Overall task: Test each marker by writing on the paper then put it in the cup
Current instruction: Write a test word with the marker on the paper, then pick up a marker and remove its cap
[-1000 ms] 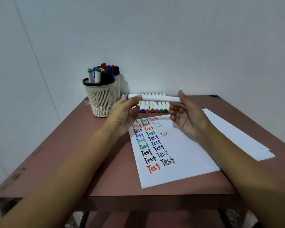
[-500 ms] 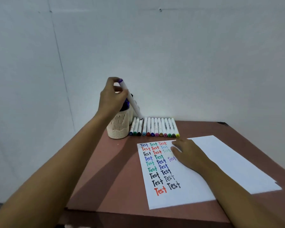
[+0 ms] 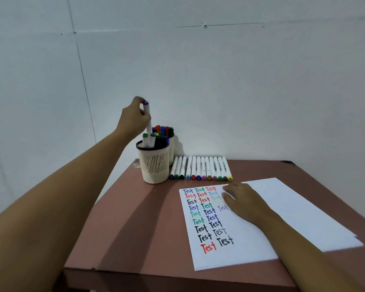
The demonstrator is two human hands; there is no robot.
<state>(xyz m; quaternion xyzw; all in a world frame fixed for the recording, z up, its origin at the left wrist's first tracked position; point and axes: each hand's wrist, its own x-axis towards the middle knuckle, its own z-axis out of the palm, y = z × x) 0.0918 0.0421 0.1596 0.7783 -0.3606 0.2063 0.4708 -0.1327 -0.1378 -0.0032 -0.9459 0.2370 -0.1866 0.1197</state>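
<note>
A person's left hand point(image 3: 134, 118) is raised above a cream mesh cup point(image 3: 155, 165), fingers and thumb pinching the top end of a white marker point(image 3: 149, 128) with a purple tip. The marker hangs nearly upright beneath the fingers, its lower end already inside the cup's rim among other markers. It looks like a light, stiff plastic stick with a smooth barrel, so I judge a fingertip pinch near the top is grip enough, and releasing it low should stop it bouncing out. The right hand point(image 3: 243, 202) lies flat and relaxed, holding nothing, on a sheet of paper point(image 3: 230, 258) with "Test" written in many colours beside its fingers. Just beyond those fingertips a row of white markers point(image 3: 200, 167) with coloured ends lies side by side on the brown worktop point(image 3: 135, 228). A second holder point(image 3: 171, 150) stands directly behind the cup
</note>
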